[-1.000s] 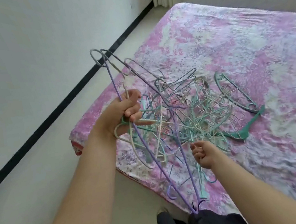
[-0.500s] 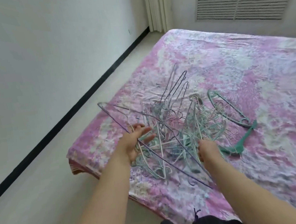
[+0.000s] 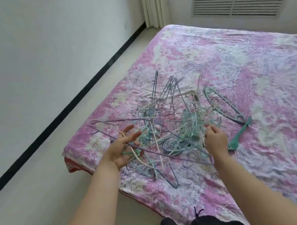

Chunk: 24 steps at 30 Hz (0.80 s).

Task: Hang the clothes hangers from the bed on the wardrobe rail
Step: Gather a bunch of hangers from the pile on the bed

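Picking-up step — the left hand [image 3: 122, 149] has its fingers spread, the right hand [image 3: 215, 139] pinches a wire in the hangers [image 3: 174, 126] on the bed [image 3: 253, 79] — next, pull one free.

Soft, even daylight fills the room; shadows are faint. The wide lens bends the black skirting line [image 3: 64, 112] and stretches both forearms. Motion blur smears the hanger pile [image 3: 174, 127], and the whole view looks slightly soft.
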Tool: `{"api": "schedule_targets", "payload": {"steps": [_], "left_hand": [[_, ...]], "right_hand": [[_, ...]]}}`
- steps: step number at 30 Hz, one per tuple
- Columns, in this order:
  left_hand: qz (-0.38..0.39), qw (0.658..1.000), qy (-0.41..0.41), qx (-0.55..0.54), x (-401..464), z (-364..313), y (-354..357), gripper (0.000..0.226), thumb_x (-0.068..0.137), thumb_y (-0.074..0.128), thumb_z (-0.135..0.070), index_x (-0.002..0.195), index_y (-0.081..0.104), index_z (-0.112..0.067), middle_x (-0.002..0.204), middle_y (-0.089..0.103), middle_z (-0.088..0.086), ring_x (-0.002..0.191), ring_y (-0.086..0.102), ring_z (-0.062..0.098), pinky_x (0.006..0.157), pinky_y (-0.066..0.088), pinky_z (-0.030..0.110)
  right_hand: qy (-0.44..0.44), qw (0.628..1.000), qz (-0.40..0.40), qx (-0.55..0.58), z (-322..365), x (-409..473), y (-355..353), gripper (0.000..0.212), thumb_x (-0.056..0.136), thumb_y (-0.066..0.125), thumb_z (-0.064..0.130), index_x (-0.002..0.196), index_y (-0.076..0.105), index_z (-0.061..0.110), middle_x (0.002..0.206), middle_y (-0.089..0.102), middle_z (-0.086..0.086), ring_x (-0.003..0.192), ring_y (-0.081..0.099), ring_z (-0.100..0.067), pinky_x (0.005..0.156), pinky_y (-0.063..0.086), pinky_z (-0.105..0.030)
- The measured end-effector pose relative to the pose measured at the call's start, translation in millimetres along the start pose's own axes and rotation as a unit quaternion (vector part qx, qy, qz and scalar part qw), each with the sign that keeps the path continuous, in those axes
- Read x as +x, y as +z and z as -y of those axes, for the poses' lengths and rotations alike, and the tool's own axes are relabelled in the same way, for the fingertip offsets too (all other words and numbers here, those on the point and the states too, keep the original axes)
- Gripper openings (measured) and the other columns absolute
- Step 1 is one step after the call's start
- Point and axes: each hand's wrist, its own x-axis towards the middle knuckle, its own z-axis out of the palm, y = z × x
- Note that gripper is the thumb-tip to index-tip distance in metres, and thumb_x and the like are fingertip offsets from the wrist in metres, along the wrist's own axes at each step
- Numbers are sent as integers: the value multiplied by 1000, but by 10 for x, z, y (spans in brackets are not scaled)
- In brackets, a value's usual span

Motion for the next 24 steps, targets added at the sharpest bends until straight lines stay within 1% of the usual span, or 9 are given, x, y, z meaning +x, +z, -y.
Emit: {"api": "schedule_targets", "payload": {"steps": [4,6,8,10,14,17,20,22,24], "left_hand": [[59,989,41,-126,-39,-207,-58,59,51,93,-5,99,62,-21,92,66,5,52,56,11,58,54,30],[34,991,42,-119,-60,-253,-25,46,64,84,-2,97,59,-20,90,65,7,50,54,10,52,53,27],[-13,996,40,-81,-69,-279,27,21,85,58,-4,99,54,-18,87,62,7,44,50,7,47,52,26],[-38,998,41,-38,-61,-315,53,12,96,45,-6,98,51,-16,83,60,6,38,46,5,43,50,24],[-58,998,24,5,-65,-373,47,8,95,49,-20,89,51,-16,60,53,-2,33,40,2,40,47,19],[-67,997,36,-13,-88,-425,-35,23,97,47,-35,94,50,-12,50,42,-6,31,37,0,38,46,21],[-73,997,28,12,-122,-448,-159,19,97,50,-32,104,45,-14,52,40,-7,32,35,1,37,44,21],[-85,995,15,58,-136,-417,-177,14,97,51,-30,96,47,-17,55,38,-7,33,34,1,37,43,21],[-95,993,18,68,-135,-371,-107,19,97,51,-33,91,48,-15,59,37,-5,33,36,2,38,44,22]], "right_hand": [[-40,999,-12,-20,291,112,-79,24,100,43,16,102,66,12,57,41,1,47,29,-11,38,23,-19],[-37,999,-20,-27,341,142,-88,24,100,42,16,102,66,15,59,42,0,48,29,-12,36,22,-18],[-18,999,-30,-9,327,168,-92,26,99,43,15,103,67,7,62,41,-2,50,29,-12,42,24,-23],[-8,999,-36,-11,260,172,-90,28,98,43,15,106,66,0,62,39,-3,51,29,-13,46,23,-26],[-33,998,-38,-31,88,61,-97,31,100,42,16,118,62,1,60,45,-1,48,29,-10,41,23,-23],[-42,993,-114,2,109,-2,-151,30,100,41,16,119,63,10,61,49,2,43,33,-6,36,24,-14],[-84,978,-186,36,272,140,-302,31,101,39,22,113,63,6,67,51,6,51,38,-8,45,31,-20],[-107,983,-151,11,433,236,-376,31,101,40,24,110,64,5,65,47,5,52,36,-10,47,29,-25],[-124,991,-51,-15,579,187,-314,28,101,41,21,107,64,6,61,43,2,50,32,-11,46,26,-26]]}}
